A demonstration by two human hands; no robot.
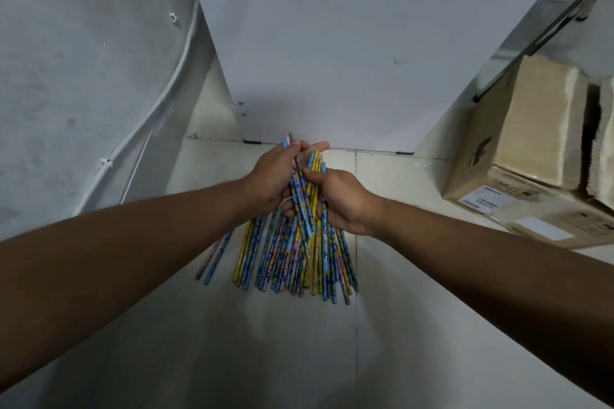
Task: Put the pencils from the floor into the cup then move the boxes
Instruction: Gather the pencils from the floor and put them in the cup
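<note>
Head view looks down into a corner where the pale tiled floor (415, 325) meets white walls. Against the right wall the cardboard boxes (538, 129) sit stacked, with neither hand near them, so that part of the task appears not yet begun. No cup shows anywhere in view. Most of the pencils (289, 262) lie on the floor in a loose fan below the hands, a couple strayed off to the left. Above them the left hand (275, 173) curls its fingers round the upper end of a small bunch (304, 196), and the right hand (342, 199) grips the same bunch lower down. Gathering looks to be at an early stage; whether any pencils have reached the cup cannot be told.
</note>
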